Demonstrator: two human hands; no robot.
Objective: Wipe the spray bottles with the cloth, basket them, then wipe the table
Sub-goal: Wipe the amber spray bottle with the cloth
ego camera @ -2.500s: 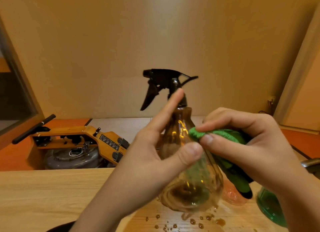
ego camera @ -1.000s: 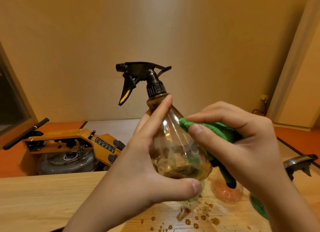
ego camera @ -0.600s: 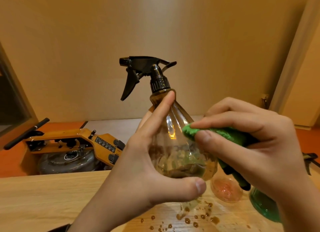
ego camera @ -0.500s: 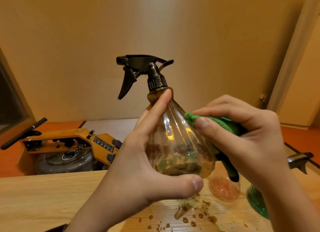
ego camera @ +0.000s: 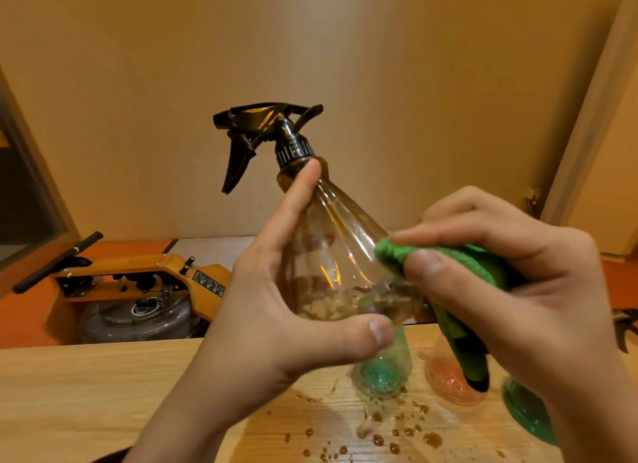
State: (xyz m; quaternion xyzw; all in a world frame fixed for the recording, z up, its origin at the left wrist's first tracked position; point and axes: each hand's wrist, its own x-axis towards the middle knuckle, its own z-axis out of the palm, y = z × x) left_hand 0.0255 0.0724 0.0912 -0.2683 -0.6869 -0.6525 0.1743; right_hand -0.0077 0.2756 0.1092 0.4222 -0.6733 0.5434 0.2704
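bottle (ego camera: 331, 255) gripped in left hand (ego camera: 276, 321), right hand (ego camera: 511, 290) pinching cloth (ego camera: 448, 259) against its side.

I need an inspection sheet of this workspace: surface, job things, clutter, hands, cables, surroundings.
Surface: wooden table, wet with brown droplets near the front.
Job's things: amber bottle held tilted in the air; green cloth pressed on its right side; teal bottle, orange bottle and green bottle on the table. No basket in view.
Clutter: nothing seen.
Hands: left hand grips the amber bottle; right hand grips the cloth.
Cables: nothing seen.
Surroundings: yellow machine on the floor behind the table; plain wall.
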